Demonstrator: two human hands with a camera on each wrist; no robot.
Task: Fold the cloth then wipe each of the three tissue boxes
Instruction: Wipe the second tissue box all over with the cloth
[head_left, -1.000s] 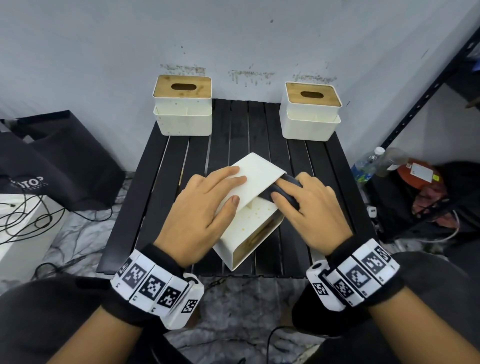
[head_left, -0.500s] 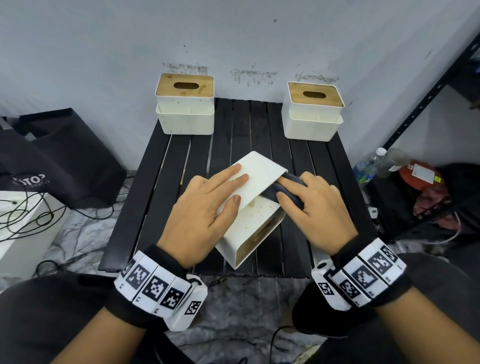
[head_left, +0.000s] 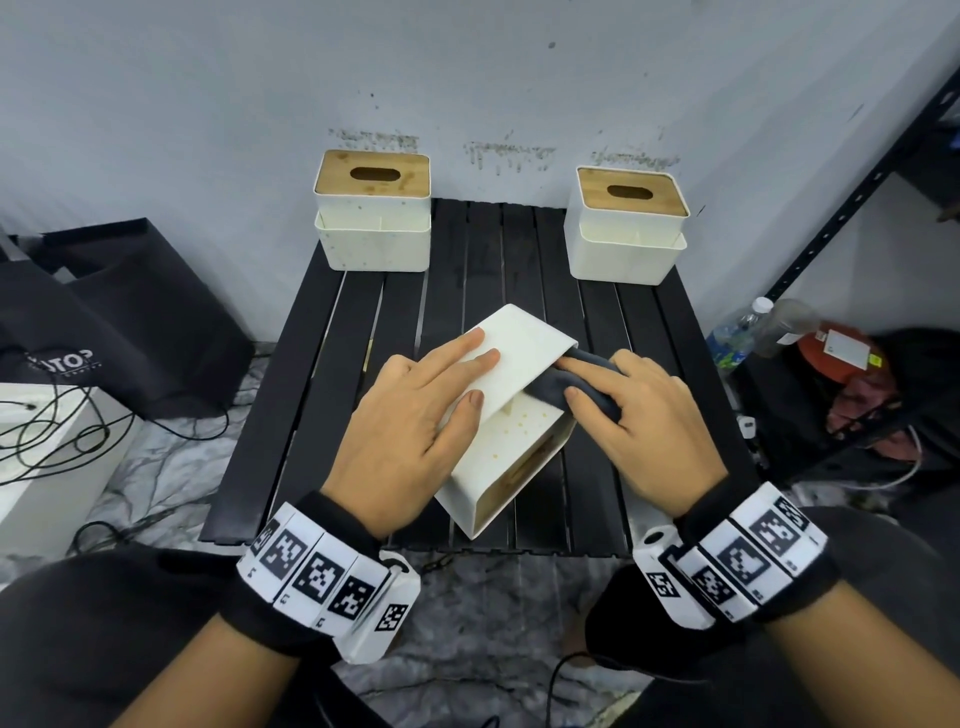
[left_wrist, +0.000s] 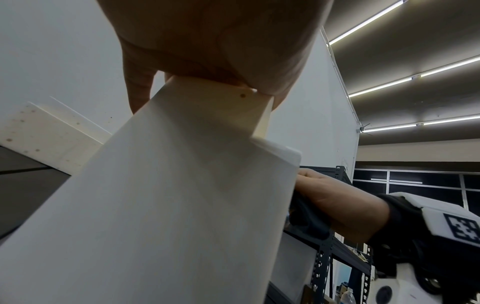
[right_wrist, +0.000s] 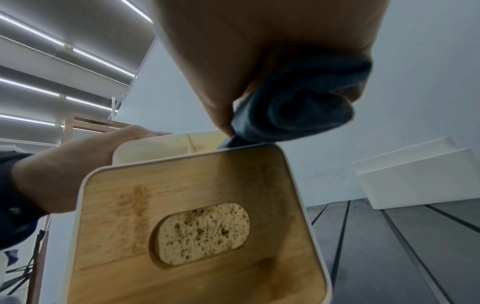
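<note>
While the left hand (head_left: 415, 415) lies flat steadying the tipped tissue box (head_left: 511, 415) and the right hand (head_left: 639, 415) grips the folded cloth (head_left: 563, 387), hard wiping could slide it off the table (head_left: 291, 415)

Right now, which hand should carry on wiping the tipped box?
Right. The right hand already pinches the dark cloth against the tipped tissue box; the left hand rests flat on it, steadying.
</note>
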